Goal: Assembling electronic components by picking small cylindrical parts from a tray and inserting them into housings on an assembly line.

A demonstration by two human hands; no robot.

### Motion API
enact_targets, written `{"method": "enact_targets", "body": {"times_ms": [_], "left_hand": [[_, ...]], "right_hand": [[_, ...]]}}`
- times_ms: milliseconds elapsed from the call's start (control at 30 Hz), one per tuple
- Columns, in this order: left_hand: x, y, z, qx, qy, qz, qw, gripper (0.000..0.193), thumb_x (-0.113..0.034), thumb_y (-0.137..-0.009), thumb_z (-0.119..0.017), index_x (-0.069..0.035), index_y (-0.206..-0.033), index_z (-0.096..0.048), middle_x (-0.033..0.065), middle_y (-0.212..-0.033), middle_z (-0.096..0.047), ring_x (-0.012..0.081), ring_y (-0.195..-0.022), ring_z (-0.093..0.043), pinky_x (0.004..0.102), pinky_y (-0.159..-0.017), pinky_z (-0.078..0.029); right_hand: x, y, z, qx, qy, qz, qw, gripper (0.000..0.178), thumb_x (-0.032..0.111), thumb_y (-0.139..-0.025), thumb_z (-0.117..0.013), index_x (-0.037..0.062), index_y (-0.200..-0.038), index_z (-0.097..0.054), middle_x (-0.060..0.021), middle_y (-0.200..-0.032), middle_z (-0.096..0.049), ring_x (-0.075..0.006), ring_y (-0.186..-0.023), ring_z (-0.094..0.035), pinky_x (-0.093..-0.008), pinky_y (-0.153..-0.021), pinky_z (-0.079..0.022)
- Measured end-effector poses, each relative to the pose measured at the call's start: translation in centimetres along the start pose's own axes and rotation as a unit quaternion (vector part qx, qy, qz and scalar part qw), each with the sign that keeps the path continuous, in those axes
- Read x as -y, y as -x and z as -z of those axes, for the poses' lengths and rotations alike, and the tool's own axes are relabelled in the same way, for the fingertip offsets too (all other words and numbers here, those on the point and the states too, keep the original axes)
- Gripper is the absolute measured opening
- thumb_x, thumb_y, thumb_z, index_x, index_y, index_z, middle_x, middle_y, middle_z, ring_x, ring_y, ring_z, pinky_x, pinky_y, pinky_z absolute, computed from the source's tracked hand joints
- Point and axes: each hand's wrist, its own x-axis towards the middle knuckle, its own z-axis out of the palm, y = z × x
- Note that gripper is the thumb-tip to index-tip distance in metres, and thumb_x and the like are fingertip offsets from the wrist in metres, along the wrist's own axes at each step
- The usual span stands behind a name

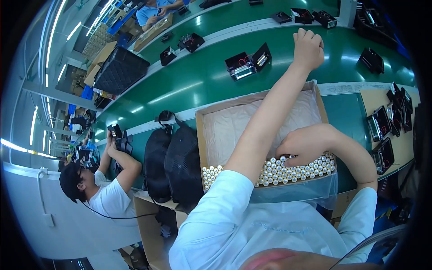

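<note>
My left arm stretches across the box to the far side, and my left hand (309, 48) is closed with its fingers curled above the green conveyor belt. What it holds, if anything, is hidden. My right hand (308, 143) is bent into the open cardboard box (201, 135), its fingers closed on the batteries at the back edge of the packed rows. Several upright batteries (310, 172) with pale round ends fill the box's near side. Behind them lies a crumpled clear plastic liner (234, 130). On the belt, left of my left hand, sits an opened black case (243, 66) with red wires.
Two black bags (182, 157) stand left of the box. At the right, several black cases (380, 123) lie on a cardboard sheet (369, 101). Another black case (371, 60) rests on the belt. A co-worker (105, 189) at the left handles a black device (116, 131).
</note>
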Motion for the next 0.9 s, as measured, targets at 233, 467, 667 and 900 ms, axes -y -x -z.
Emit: {"method": "enact_targets", "body": {"times_ms": [233,467,667,900], "left_hand": [[0.2,0.2,0.4,0.020,0.007,0.015,1.000,0.010,-0.004,-0.064,-0.062,-0.013,-0.067,-0.060,0.0027,-0.074,-0.056,0.0254,-0.082,-0.045,0.0370,-0.077,-0.035],[0.1,0.1,0.3,0.026,0.024,0.018,0.999,0.008,-0.006,-0.063,-0.063,-0.012,-0.067,-0.060,0.0068,-0.078,-0.058,0.0274,-0.082,-0.045,0.0384,-0.078,-0.036],[0.4,0.3,0.3,0.038,0.025,0.021,0.999,0.007,-0.006,-0.064,-0.063,-0.011,-0.067,-0.060,0.0064,-0.077,-0.058,0.0273,-0.081,-0.046,0.0385,-0.076,-0.037],[0.4,0.3,0.3,0.054,0.021,0.035,0.998,0.005,-0.006,-0.066,-0.063,-0.011,-0.068,-0.061,0.0061,-0.076,-0.059,0.0273,-0.080,-0.046,0.0385,-0.075,-0.037]], "right_hand": [[1.0,0.7,0.5,-0.021,0.015,0.002,1.000,0.030,0.018,-0.091,-0.058,-0.0006,-0.114,-0.064,-0.0164,-0.105,-0.071,-0.0343,-0.094,-0.067,-0.0419,-0.084,-0.053],[1.4,1.1,0.7,-0.024,0.017,-0.006,1.000,0.028,0.017,-0.091,-0.059,-0.0004,-0.112,-0.063,-0.0156,-0.102,-0.071,-0.0339,-0.092,-0.068,-0.0413,-0.081,-0.054],[2.1,1.4,1.3,-0.033,0.007,-0.011,0.999,0.027,0.015,-0.090,-0.060,0.0003,-0.112,-0.064,-0.0144,-0.100,-0.071,-0.0330,-0.090,-0.068,-0.0410,-0.079,-0.054],[1.5,1.2,0.6,-0.060,0.019,0.004,0.998,0.026,0.013,-0.087,-0.057,0.0012,-0.108,-0.067,-0.0130,-0.098,-0.072,-0.0319,-0.085,-0.068,-0.0412,-0.075,-0.054]]}}
